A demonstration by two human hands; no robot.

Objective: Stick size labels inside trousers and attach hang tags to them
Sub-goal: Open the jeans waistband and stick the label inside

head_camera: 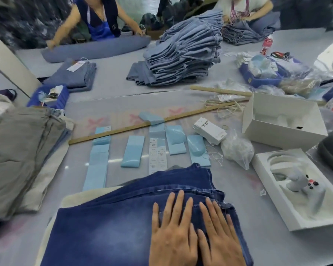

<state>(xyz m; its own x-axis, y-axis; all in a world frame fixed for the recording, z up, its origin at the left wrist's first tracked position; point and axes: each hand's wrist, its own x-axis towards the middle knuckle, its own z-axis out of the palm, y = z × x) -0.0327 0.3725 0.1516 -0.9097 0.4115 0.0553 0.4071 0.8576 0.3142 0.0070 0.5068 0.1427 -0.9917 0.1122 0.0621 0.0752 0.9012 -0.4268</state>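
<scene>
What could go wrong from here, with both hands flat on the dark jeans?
1. Both the left hand and right hand press the dark jeans flat, so the waistband is closed; a label may not get inside.
2. The jeans' far edge overlaps the white size labels; shifting them could drag the strip.
3. Loose string beside the hang tags might snag.

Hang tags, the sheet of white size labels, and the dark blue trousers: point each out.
hang tags (pixel 210 133), head view, top card of the stack.
white size labels (pixel 157 155), head view, middle of the sheet.
dark blue trousers (pixel 112 223), head view, faded leg panel.
</scene>
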